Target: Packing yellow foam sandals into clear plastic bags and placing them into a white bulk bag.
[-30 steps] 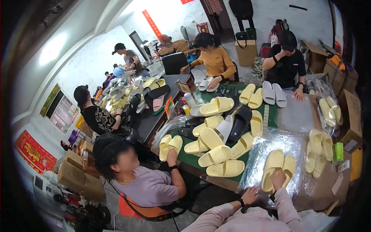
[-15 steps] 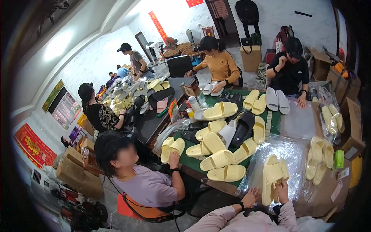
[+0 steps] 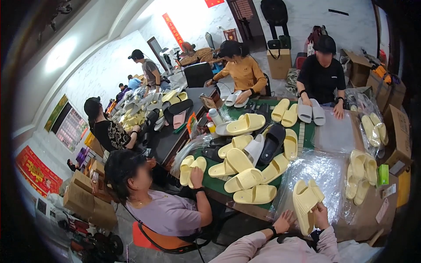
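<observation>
In my right hand is a pair of pale yellow slide slippers, gripped at the inner side and held tilted over the table. The second slipper of the pair shows partly behind the first. My left hand rests with fingers stretched out at the near edge of clear plastic bags, to the left of the slippers. These shiny bags lie spread on the table in front of me.
Yellow, white and black slippers are heaped left of the bags. Bagged yellow slippers and a small green box lie to the right. A co-worker in lilac sits at my left; others sit across the table.
The slippers in my right hand have tilted, with the two now further apart. My left hand stays put. The co-worker in black across the table has put a hand on grey slippers.
</observation>
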Available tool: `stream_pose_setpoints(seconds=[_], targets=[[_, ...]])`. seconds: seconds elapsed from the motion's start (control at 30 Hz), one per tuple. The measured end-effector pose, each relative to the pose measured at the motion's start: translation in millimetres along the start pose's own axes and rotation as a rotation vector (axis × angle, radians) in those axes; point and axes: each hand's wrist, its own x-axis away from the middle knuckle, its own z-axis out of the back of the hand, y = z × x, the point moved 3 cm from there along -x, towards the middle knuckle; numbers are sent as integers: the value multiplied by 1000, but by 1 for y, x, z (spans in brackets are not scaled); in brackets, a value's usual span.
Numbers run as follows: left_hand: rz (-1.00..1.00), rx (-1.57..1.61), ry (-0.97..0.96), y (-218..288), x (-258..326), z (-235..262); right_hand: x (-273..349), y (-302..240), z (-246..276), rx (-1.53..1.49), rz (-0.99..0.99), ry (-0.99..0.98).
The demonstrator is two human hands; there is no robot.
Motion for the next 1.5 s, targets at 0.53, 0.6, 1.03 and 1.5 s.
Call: stream_pose_setpoints(seconds=[0.53,0.6,1.03,1.5], targets=[[8,151,146,-21,0,25,4,-9,4,-138,29,128],[90,178,189,-22,2,44,8,-31,-5,-210,21,135],[-78,191,68,-26,11,20,15,-5,2,-274,-66,142],[-131,51,-15,-33,-12,51,21,-25,25,-159,-243,-267]])
